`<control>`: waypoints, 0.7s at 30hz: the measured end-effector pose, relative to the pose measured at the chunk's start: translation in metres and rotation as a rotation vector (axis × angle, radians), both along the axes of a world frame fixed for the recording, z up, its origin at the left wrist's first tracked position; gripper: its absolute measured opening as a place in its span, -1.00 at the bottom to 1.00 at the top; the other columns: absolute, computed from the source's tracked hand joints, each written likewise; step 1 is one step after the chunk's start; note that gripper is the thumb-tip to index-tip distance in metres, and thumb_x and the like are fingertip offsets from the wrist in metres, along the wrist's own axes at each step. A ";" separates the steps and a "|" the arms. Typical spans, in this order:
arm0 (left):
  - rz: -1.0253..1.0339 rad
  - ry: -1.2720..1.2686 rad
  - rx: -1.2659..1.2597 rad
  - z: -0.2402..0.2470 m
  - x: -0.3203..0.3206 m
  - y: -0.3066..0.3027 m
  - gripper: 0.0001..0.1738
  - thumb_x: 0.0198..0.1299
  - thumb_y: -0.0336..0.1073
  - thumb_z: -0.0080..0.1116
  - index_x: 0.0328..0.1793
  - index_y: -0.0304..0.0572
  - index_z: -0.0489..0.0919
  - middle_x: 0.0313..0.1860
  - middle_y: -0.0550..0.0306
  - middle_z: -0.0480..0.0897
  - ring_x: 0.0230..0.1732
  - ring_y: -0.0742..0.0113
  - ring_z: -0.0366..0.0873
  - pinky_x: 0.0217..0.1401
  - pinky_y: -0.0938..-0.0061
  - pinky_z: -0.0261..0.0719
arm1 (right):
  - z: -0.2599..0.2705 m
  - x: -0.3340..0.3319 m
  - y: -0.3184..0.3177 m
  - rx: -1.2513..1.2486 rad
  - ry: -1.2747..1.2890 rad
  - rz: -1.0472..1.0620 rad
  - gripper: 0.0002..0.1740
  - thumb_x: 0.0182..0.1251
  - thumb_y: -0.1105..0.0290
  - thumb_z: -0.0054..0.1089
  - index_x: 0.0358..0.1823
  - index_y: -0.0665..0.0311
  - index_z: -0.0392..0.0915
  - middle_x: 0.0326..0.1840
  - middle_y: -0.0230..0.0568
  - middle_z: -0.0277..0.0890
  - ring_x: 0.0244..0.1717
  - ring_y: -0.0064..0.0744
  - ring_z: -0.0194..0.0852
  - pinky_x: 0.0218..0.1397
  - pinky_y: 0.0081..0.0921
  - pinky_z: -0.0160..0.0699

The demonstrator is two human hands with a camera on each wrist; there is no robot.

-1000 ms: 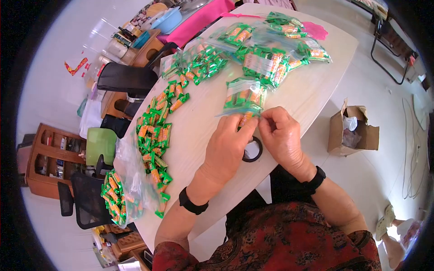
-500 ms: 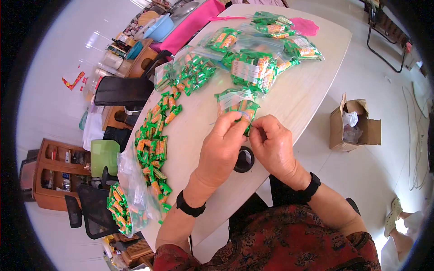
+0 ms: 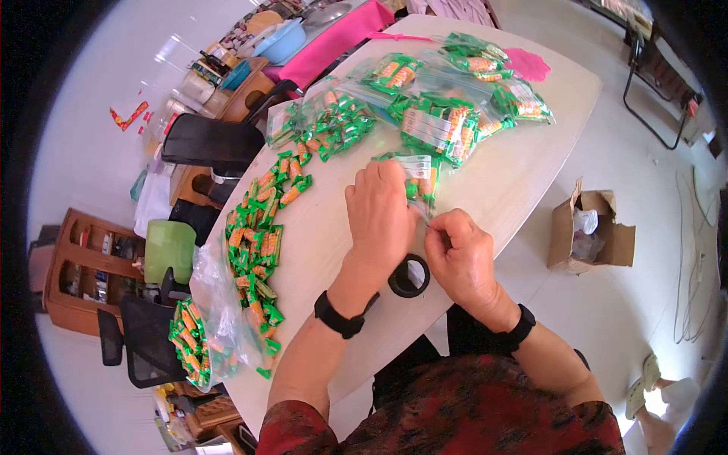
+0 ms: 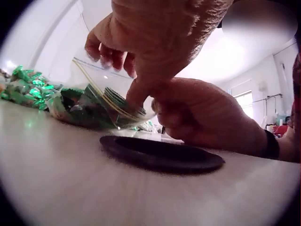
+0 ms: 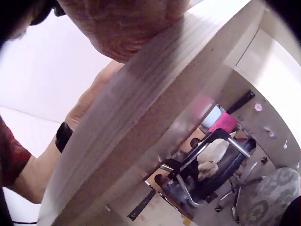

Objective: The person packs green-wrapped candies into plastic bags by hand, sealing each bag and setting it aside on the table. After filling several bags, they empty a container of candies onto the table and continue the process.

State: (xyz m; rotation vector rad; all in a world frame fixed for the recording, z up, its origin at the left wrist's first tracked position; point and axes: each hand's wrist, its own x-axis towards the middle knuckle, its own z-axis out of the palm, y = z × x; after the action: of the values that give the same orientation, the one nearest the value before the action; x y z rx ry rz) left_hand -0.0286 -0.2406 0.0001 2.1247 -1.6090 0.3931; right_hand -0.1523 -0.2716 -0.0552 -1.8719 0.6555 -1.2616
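A clear zip-lock bag of green-and-orange wrapped snacks lies on the table, its zip edge toward the person. At that edge, my left hand pinches the seal with the thumb low, the other fingers hanging over the bag in the left wrist view. Close beside it, my right hand pinches the seal's corner between thumb and curled forefinger. A black ring-shaped roll lies flat on the table just below the hands. In the right wrist view, the right hand shows only in part, above the table edge.
Filled snack bags crowd the far end of the table. Loose wrapped snacks run along its left side, beside a plastic bag and a tub of snacks. An open cardboard box stands on the floor at right.
The left hand has turned and shifted forward over the bag, covering more of it, while the right hand stays at the seal's corner. The head view has swayed slightly.
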 end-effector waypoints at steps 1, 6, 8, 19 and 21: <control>0.039 0.024 0.054 -0.005 0.008 -0.002 -0.55 -0.24 -0.45 0.47 -0.25 -0.17 0.42 -0.17 -0.02 0.45 -0.09 -0.06 0.43 -0.11 0.21 0.38 | 0.000 0.000 0.001 0.005 0.020 -0.005 -0.88 0.16 0.54 0.25 -0.30 0.27 0.48 -0.38 -0.06 0.52 -0.47 0.01 0.56 -0.43 -0.23 0.54; -0.044 -0.021 -0.029 -0.007 0.027 0.024 -0.55 -0.22 -0.45 0.48 -0.23 -0.18 0.42 -0.16 -0.01 0.46 -0.14 -0.06 0.47 -0.11 0.18 0.45 | -0.001 0.002 0.000 0.011 -0.012 -0.017 -0.87 0.17 0.58 0.24 -0.29 0.27 0.48 -0.37 -0.07 0.53 -0.48 -0.06 0.56 -0.43 -0.31 0.55; -0.003 0.048 -0.037 -0.020 0.042 0.044 -0.55 -0.20 -0.49 0.47 -0.23 -0.20 0.42 -0.17 -0.02 0.47 -0.26 -0.01 0.53 -0.20 0.20 0.50 | 0.002 0.002 -0.002 -0.012 -0.031 -0.033 -0.86 0.18 0.61 0.23 -0.28 0.28 0.47 -0.37 -0.09 0.53 -0.48 -0.11 0.57 -0.43 -0.35 0.55; -0.249 0.921 -0.371 0.009 0.030 0.094 -0.79 0.00 -0.60 0.32 -0.21 -0.27 0.65 -0.12 0.16 0.63 -0.48 0.55 0.51 -0.46 0.62 0.49 | 0.036 -0.013 -0.005 0.449 -0.179 0.432 -0.79 0.32 0.70 0.06 -0.05 0.40 0.51 -0.22 -0.32 0.59 -0.26 -0.60 0.58 -0.25 -0.64 0.63; -0.267 1.050 -0.422 0.021 0.031 0.095 -0.85 0.05 -0.58 0.31 -0.22 -0.29 0.68 -0.20 0.18 0.64 -0.49 0.58 0.50 -0.46 0.64 0.48 | 0.049 -0.016 -0.008 0.420 -0.186 0.498 -0.78 0.32 0.70 0.07 -0.04 0.40 0.52 -0.23 -0.34 0.58 -0.23 -0.59 0.59 -0.21 -0.65 0.64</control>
State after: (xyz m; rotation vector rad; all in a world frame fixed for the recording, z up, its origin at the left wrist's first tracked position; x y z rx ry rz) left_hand 0.0027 -0.1454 0.0212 1.3557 -1.0133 -0.3965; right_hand -0.1685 -0.2799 -0.0061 -1.4298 0.2942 -0.8759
